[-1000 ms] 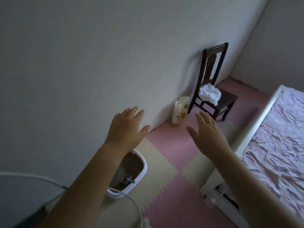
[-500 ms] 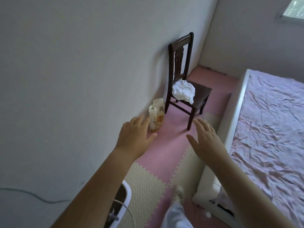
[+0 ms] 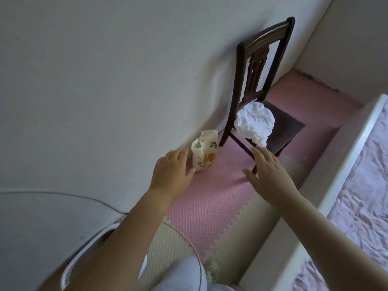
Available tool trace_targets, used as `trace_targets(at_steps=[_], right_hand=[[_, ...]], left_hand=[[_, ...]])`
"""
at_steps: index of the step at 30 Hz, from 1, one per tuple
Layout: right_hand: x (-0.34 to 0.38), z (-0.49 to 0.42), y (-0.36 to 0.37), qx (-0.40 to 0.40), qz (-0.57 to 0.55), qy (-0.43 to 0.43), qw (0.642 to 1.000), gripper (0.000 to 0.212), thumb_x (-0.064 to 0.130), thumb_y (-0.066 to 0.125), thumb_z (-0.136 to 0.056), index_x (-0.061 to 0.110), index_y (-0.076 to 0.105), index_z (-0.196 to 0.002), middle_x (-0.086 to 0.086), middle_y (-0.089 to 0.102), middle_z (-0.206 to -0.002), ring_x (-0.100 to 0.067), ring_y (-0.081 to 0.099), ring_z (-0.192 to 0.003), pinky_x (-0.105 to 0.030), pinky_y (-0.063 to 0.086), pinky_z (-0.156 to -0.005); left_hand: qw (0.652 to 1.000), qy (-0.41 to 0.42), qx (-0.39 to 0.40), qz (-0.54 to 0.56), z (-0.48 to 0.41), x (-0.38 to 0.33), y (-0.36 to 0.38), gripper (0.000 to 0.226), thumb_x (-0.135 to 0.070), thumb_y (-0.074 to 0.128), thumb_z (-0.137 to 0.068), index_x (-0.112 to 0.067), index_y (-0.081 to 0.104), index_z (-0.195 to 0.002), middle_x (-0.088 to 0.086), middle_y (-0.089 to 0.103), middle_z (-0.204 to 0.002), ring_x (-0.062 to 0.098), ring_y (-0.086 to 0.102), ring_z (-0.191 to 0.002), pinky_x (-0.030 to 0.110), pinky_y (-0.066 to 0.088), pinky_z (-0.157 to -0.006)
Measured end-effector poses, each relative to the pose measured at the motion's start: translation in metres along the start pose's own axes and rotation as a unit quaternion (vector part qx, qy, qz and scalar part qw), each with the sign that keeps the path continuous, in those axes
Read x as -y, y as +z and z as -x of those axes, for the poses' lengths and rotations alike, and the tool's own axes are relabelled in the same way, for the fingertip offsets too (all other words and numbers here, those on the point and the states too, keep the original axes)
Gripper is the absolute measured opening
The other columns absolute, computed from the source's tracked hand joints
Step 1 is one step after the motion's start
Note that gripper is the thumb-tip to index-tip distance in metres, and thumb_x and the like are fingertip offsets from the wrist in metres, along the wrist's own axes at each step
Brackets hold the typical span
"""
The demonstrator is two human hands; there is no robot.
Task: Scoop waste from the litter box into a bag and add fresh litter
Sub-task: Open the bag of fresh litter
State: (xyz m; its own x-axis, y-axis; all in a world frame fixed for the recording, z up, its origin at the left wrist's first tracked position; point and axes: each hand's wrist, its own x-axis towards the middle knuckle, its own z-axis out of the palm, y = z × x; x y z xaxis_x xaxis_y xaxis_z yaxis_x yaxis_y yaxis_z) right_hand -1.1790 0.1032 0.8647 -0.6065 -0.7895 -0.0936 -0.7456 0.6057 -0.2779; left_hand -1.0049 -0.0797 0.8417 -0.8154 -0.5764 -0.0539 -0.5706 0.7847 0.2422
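A cream litter bag (image 3: 204, 151) with an orange print stands on the pink mat against the wall. A crumpled white plastic bag (image 3: 254, 122) lies on the seat of a dark wooden chair (image 3: 260, 85). The white rim of the litter box (image 3: 84, 255) shows at the lower left, mostly hidden by my left arm. My left hand (image 3: 171, 173) is stretched out with straight fingers, just left of the litter bag. My right hand (image 3: 267, 175) is also open and empty, held in front of the chair's front edge, below the white bag.
Pink and cream foam mats (image 3: 210, 202) cover the narrow floor strip between the wall and a white bed frame (image 3: 327, 185) with a pink sheet (image 3: 361, 206). A thin cable (image 3: 63, 195) runs along the wall. My knee (image 3: 184, 274) and foot show at the bottom.
I have walked forward past the litter box. The litter bag and chair are now much closer, and both open hands have reached nearer to them.
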Motion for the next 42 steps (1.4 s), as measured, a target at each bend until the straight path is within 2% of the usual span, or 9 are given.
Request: trace_targets(at_steps=[8, 13, 17, 23, 26, 30, 35, 39, 42], right_hand=[[-0.025, -0.192, 0.031, 0.049, 0.012, -0.069, 0.996, 0.072, 0.043, 0.047, -0.096, 0.010, 0.014, -0.152, -0.006, 0.017, -0.159, -0.020, 0.012, -0.147, -0.030, 0.008, -0.116], [-0.047, -0.303, 0.062, 0.062, 0.007, -0.082, 0.995, 0.074, 0.046, 0.044, -0.096, 0.010, 0.012, -0.152, -0.005, 0.014, -0.160, -0.019, 0.009, -0.148, -0.029, 0.005, -0.116], [-0.076, -0.382, 0.108, 0.100, 0.016, -0.092, 0.991, 0.075, 0.048, 0.042, -0.096, 0.010, 0.009, -0.152, -0.006, 0.010, -0.160, -0.019, 0.004, -0.148, -0.030, 0.004, -0.117], [-0.132, -0.482, 0.223, 0.166, 0.043, -0.103, 0.980, 0.075, 0.042, 0.047, -0.096, 0.009, 0.008, -0.152, -0.007, 0.011, -0.160, -0.020, 0.006, -0.148, -0.030, 0.004, -0.116], [-0.153, -0.517, 0.285, 0.212, 0.044, -0.112, 0.970, 0.073, 0.037, 0.052, -0.096, 0.008, 0.013, -0.150, -0.008, 0.016, -0.158, -0.022, 0.010, -0.147, -0.033, 0.012, -0.118], [-0.176, -0.542, 0.351, 0.226, 0.072, -0.137, 0.962, 0.068, 0.035, 0.055, -0.094, 0.009, 0.021, -0.146, -0.007, 0.027, -0.152, -0.021, 0.019, -0.145, -0.034, 0.023, -0.116], [-0.197, -0.555, 0.402, 0.235, 0.089, -0.135, 0.958, 0.069, 0.026, 0.057, -0.094, 0.009, 0.019, -0.148, -0.007, 0.029, -0.151, -0.022, 0.026, -0.142, -0.033, 0.025, -0.114], [-0.208, -0.559, 0.430, 0.234, 0.088, -0.120, 0.961, 0.059, 0.014, 0.057, -0.092, 0.013, 0.027, -0.143, -0.006, 0.045, -0.139, -0.023, 0.043, -0.129, -0.037, 0.039, -0.104], [-0.212, -0.559, 0.441, 0.228, 0.055, -0.093, 0.968, 0.032, 0.015, 0.051, -0.095, 0.014, 0.045, -0.126, -0.003, 0.054, -0.123, -0.023, 0.052, -0.114, -0.037, 0.048, -0.086]], left_hand=[[0.997, -0.069, -0.001, 0.022, -0.150, 0.030, 0.066, 0.062, -0.037, 0.054, -0.090, -0.005, 0.038, -0.140, 0.011, 0.049, -0.136, 0.027, 0.047, -0.123, 0.041, 0.043, -0.096], [0.994, -0.104, 0.018, 0.025, -0.244, 0.039, 0.110, 0.065, -0.039, 0.051, -0.091, -0.005, 0.034, -0.144, 0.015, 0.041, -0.145, 0.031, 0.038, -0.133, 0.046, 0.037, -0.105], [0.990, -0.126, 0.054, 0.043, -0.304, 0.049, 0.160, 0.067, -0.047, 0.039, -0.084, -0.002, 0.046, -0.134, 0.016, 0.054, -0.129, 0.033, 0.054, -0.116, 0.045, 0.047, -0.091], [0.974, -0.179, 0.135, 0.034, -0.369, 0.073, 0.274, 0.082, -0.043, 0.073, -0.073, -0.001, 0.044, -0.137, 0.017, 0.052, -0.133, 0.034, 0.054, -0.118, 0.045, 0.046, -0.093], [0.967, -0.202, 0.152, 0.025, -0.391, 0.084, 0.326, 0.086, -0.045, 0.076, -0.071, 0.000, 0.044, -0.137, 0.018, 0.053, -0.131, 0.033, 0.055, -0.117, 0.043, 0.047, -0.092], [0.958, -0.219, 0.179, 0.038, -0.416, 0.095, 0.387, 0.082, -0.046, 0.060, -0.086, -0.011, 0.020, -0.149, 0.012, 0.026, -0.151, 0.028, 0.031, -0.136, 0.038, 0.031, -0.106], [0.938, -0.253, 0.236, 0.041, -0.434, 0.108, 0.442, 0.095, -0.045, 0.064, -0.084, -0.015, 0.004, -0.151, 0.013, 0.009, -0.157, 0.028, 0.019, -0.143, 0.038, 0.028, -0.111], [0.936, -0.263, 0.226, 0.056, -0.438, 0.118, 0.471, 0.101, -0.037, 0.072, -0.080, -0.011, 0.005, -0.150, 0.009, 0.023, -0.152, 0.025, 0.033, -0.136, 0.034, 0.035, -0.103], [0.938, -0.275, 0.200, 0.072, -0.438, 0.121, 0.488, 0.079, -0.029, 0.072, -0.082, -0.010, 0.027, -0.144, 0.010, 0.041, -0.138, 0.027, 0.045, -0.124, 0.034, 0.039, -0.096]])
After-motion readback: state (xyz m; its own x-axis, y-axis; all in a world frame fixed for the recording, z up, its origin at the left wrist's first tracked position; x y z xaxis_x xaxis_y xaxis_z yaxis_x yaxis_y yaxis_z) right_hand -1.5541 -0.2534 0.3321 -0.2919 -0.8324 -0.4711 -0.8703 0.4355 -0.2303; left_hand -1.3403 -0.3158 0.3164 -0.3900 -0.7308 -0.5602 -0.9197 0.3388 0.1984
